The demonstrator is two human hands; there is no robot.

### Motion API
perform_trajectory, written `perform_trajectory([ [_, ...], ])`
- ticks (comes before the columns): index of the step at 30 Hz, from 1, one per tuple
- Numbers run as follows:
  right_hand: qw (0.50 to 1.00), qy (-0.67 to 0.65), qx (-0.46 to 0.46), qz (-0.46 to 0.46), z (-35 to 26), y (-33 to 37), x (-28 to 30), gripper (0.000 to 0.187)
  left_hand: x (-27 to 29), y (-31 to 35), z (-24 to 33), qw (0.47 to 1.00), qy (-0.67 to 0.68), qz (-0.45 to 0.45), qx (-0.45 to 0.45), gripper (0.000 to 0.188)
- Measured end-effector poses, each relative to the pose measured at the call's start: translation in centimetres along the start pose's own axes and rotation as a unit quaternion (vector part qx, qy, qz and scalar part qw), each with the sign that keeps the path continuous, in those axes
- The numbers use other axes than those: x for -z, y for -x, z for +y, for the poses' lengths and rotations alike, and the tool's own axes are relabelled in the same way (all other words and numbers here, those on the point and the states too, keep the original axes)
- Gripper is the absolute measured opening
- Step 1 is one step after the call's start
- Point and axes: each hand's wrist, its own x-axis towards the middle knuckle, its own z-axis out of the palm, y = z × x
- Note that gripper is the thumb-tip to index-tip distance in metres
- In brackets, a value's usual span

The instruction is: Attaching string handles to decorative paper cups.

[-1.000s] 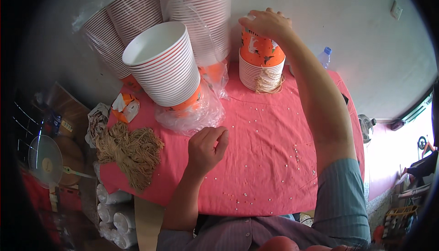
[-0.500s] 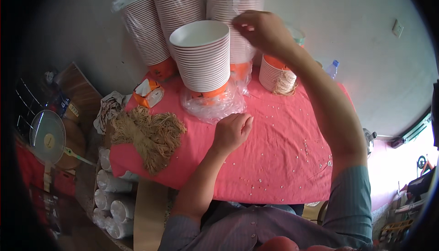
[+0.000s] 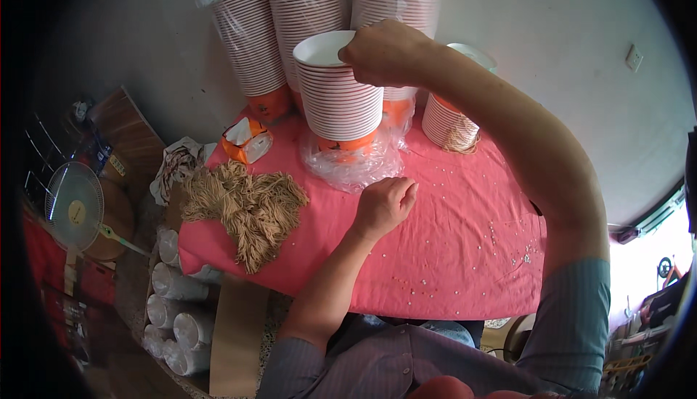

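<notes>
A tall stack of nested white paper tubs [image 3: 341,101] with an orange base stands at the table's middle, in crumpled clear plastic wrap [image 3: 353,168]. My right hand [image 3: 388,52] reaches across to the top tub, its fingers closed at the rim's right side; the fingertips are partly hidden. Nearer to me, my left hand [image 3: 385,206] rests on the red cloth just in front of the wrap. Its fingers are curled in, so whatever lies inside them cannot be seen. A bundle of tan string [image 3: 247,210] spreads to the left of that hand.
Tall plastic-wrapped tub stacks [image 3: 247,43] lean against the wall. An orange tissue pack [image 3: 247,140] lies at left; a shorter tub stack [image 3: 443,123] with pale string stands at right. Small pale bits dot the red cloth [image 3: 450,254]. Wrapped white rolls or stacks [image 3: 178,283] fill a box below.
My right hand has moved left and slightly down onto the rim of the top tub. The view has shifted a little. My left hand keeps its curled pose on the cloth.
</notes>
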Motion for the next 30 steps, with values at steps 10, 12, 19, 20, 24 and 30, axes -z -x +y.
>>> perform_trajectory([
  [10, 0.950, -0.035, -0.035, 0.308, 1.8, 1.4, -3.2, 0.016, 1.4, -1.3, -1.1, 0.984, -0.089, 0.157, 0.004, 0.032],
  [12, 0.930, -0.041, -0.044, 0.363, 2.0, 2.0, -2.5, 0.015, 1.7, -1.0, -1.8, 0.981, -0.107, 0.157, 0.030, 0.049],
  [19, 0.838, 0.026, -0.082, 0.539, 3.4, 6.9, 2.8, 0.014, 1.0, -0.8, -2.7, 0.973, -0.148, 0.169, 0.046, 0.062],
  [20, 0.719, -0.200, 0.146, 0.649, 4.0, 6.8, 4.1, 0.016, 0.9, -0.9, -2.8, 0.973, -0.147, 0.174, 0.045, 0.063],
  [24, 0.829, 0.042, -0.122, 0.545, 0.6, 16.1, 5.7, 0.013, 1.3, -0.6, -4.0, 0.972, -0.139, 0.157, 0.106, 0.065],
  [30, 0.906, -0.041, -0.102, 0.409, -5.8, 24.5, -3.6, 0.026, 3.8, -0.2, -5.7, 0.967, -0.145, 0.183, 0.100, 0.060],
])
